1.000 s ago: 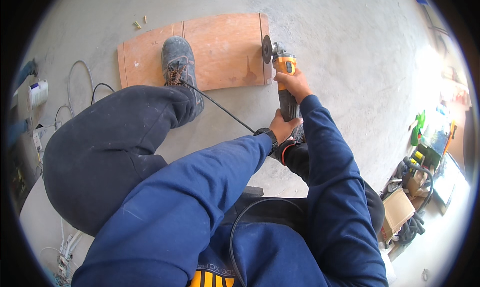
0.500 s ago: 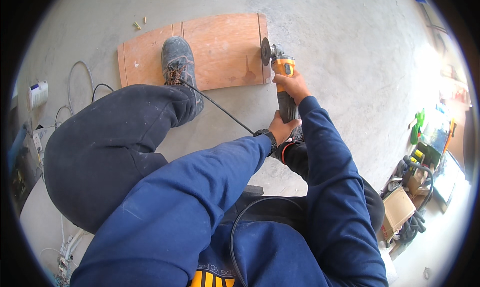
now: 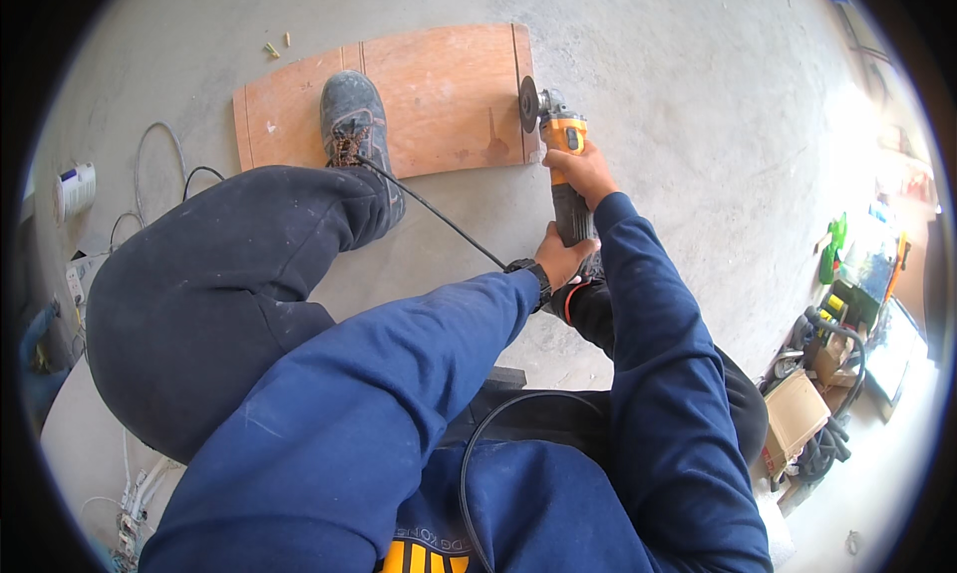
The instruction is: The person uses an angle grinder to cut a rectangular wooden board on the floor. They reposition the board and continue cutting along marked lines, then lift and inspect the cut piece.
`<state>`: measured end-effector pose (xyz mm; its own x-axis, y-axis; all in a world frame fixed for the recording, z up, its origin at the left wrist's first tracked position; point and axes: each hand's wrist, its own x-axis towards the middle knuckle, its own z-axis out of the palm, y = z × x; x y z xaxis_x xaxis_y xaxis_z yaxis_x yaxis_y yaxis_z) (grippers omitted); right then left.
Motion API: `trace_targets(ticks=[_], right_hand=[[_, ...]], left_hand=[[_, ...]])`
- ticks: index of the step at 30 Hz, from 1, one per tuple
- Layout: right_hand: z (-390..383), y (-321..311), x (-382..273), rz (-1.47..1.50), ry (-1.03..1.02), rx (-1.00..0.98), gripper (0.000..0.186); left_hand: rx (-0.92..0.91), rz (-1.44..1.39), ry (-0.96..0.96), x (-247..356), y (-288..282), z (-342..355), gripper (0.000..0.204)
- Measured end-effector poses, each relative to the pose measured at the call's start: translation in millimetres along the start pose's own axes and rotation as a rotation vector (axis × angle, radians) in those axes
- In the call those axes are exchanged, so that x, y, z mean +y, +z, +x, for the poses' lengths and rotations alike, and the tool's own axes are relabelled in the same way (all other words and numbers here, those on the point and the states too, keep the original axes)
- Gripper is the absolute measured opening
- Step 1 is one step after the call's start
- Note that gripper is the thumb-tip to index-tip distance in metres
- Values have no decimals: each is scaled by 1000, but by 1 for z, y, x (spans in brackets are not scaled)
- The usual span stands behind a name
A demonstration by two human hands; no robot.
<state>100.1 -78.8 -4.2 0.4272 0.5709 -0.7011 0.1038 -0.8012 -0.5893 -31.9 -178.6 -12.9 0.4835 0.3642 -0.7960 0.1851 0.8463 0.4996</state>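
An orange and black angle grinder is held in both my hands at the right end of a reddish-brown wooden board. My right hand wraps the front of its body, just behind the orange head. Lower down, my left hand, with a black watch at the wrist, grips the rear end. The dark disc stands on edge beside a dark line across the board; whether it touches the wood I cannot tell. My shoe presses on the board left of its middle.
A black cord runs from near the shoe toward my left wrist. At the left are a white tub and loose cables. Along the right lie a cardboard box, black hoses and mixed clutter. Small scraps lie beyond the board.
My hands, the grinder and the board keep nearly the same places. A blue shape at the far left edge has shifted slightly downward.
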Motion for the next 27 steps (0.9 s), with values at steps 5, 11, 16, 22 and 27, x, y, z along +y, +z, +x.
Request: trace_targets(ticks=[5, 11, 16, 22, 27], right_hand=[[0, 1, 3, -5, 14, 6, 45], [0, 4, 6, -34, 27, 3, 48], [-5, 4, 5, -54, 39, -6, 47], [-8, 8, 7, -33, -6, 13, 45], [-8, 9, 11, -48, 31, 5, 46]], left_hand=[[-105, -24, -125, 14, -4, -12, 67], [-36, -47, -107, 16, -4, -18, 73], [-24, -35, -99, 11, -4, -20, 73], [-107, 5, -155, 15, -9, -22, 69], [-104, 15, -155, 16, -10, -28, 68]])
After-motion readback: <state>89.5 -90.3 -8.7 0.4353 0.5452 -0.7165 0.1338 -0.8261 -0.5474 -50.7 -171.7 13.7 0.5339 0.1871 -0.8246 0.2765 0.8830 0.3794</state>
